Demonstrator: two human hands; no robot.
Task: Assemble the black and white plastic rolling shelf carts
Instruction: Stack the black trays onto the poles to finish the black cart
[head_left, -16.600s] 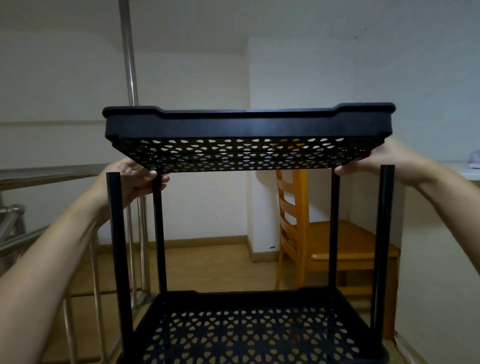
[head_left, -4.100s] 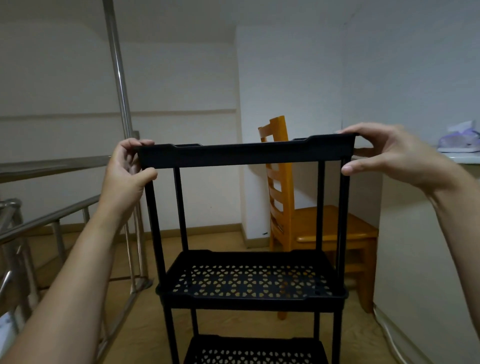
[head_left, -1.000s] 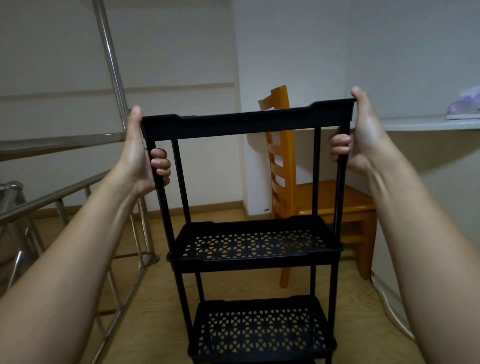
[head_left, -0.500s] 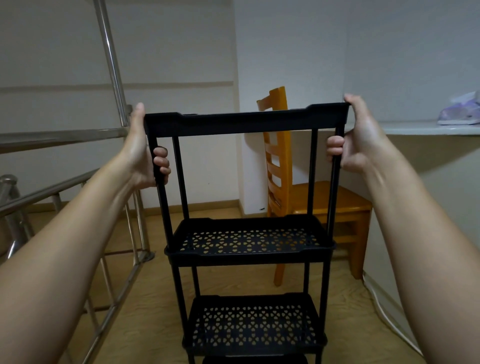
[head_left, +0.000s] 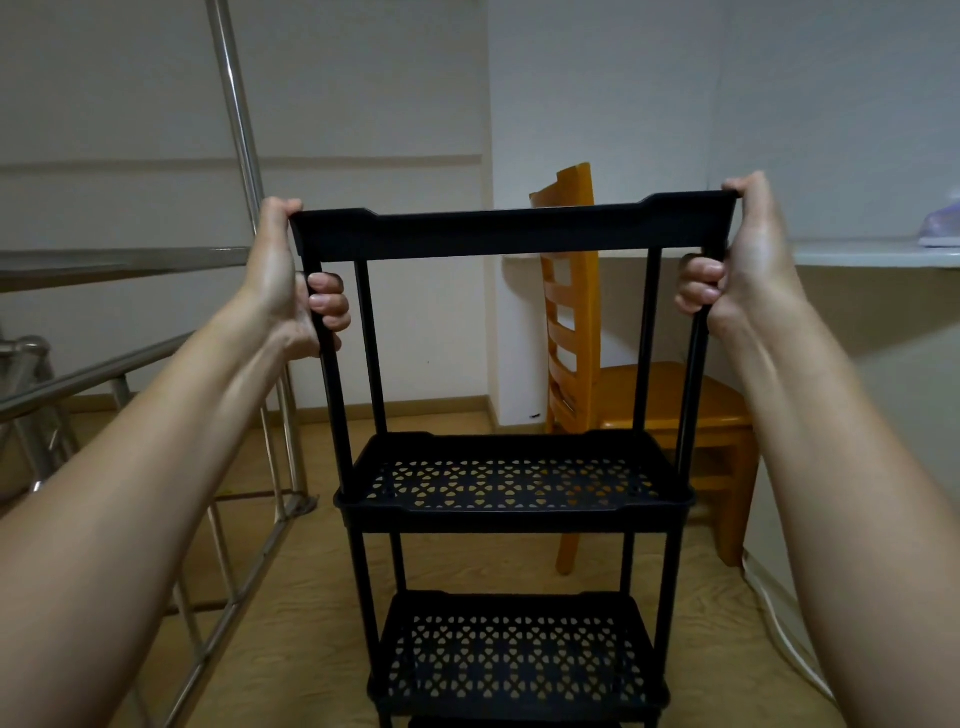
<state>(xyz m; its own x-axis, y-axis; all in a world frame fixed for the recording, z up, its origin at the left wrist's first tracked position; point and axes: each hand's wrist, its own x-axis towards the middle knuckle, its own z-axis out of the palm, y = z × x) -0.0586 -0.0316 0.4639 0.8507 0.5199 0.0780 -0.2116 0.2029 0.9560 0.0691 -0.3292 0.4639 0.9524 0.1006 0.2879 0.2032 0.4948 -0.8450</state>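
Head view: arms outstretched. Left hand (head_left: 288, 280) grip curled round front-left post (head_left: 332, 395) at 9 o'clock, thumb up against top tray (head_left: 511, 234); right hand (head_left: 745, 260) same on front-right post (head_left: 690, 395), 3 o'clock. Black cart (head_left: 511, 514) (lower tiers perforated) upright between hands.

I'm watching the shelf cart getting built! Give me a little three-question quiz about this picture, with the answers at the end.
1. True or false: the left hand and the right hand both grip the black cart near its top corners.
2. What stands behind the cart? A) a wooden chair B) a bicycle C) a ladder
3. Fill in: the metal railing is on the person's ___ side.
Key: 1 true; 2 A; 3 left.
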